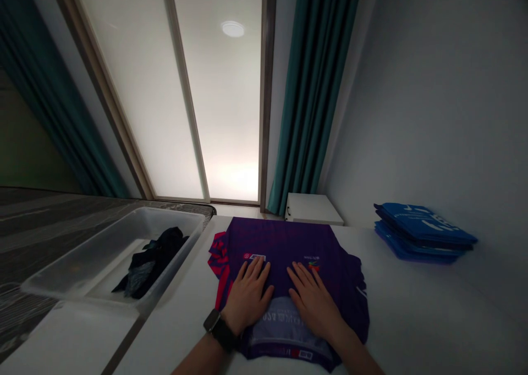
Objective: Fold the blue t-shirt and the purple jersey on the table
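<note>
A purple shirt (pixel 284 237) with red-patterned cloth at its left side lies spread on the white table (pixel 173 331). Printing on it appears upside down, and a grey panel crosses its lower part. Flat on the shirt's left half rests my left hand (pixel 249 295), fingers spread, a black watch on the wrist. My right hand (pixel 313 301) lies flat on the right half, its fingers slightly apart and touching a small colourful logo. Neither hand grips the cloth.
A translucent plastic bin (pixel 177 216) with dark clothes (pixel 154 262) stands at the left. On the table's right side is a stack of folded blue items (pixel 421 232). Behind the table are a white cabinet (pixel 313 209), teal curtains (pixel 315 89) and frosted glass doors (pixel 223 105).
</note>
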`<state>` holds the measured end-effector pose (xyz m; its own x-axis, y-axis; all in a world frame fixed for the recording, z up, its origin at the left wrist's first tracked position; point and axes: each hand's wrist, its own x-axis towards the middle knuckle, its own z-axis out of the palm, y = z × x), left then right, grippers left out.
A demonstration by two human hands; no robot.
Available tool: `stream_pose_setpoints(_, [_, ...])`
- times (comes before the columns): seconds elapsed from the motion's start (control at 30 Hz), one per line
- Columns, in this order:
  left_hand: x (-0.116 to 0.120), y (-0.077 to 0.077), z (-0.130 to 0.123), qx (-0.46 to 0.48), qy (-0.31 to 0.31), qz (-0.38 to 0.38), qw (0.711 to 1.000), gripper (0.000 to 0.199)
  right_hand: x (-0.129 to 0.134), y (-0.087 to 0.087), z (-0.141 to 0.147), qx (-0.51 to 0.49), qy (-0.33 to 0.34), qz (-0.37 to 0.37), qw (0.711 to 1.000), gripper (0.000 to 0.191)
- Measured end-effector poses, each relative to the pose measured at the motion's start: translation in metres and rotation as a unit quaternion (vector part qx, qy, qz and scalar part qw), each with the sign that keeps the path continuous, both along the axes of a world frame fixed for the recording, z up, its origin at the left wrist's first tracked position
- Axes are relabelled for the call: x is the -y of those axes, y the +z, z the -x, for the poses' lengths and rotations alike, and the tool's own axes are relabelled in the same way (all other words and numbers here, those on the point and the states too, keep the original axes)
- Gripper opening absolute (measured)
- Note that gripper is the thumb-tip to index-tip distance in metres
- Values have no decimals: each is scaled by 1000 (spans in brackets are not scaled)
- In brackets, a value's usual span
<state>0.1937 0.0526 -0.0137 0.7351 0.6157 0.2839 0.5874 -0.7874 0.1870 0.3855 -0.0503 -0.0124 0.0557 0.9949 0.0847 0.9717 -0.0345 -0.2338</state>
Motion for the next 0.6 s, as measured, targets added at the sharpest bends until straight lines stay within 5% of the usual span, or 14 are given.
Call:
stream_pose_setpoints(0.17, [-4,19,0,67,43,14,997,40,0,0,1,5,11,3,1000,51])
stream_pose_setpoints(0.33, [-35,33,33,154,115,20,981,31,-2,-5,4,10,9,-11,1000,50])
stream_pose_setpoints(0.6, [-91,16,88,143,171,43,974,50,-6,-21,-2,14,13,-36,999,50])
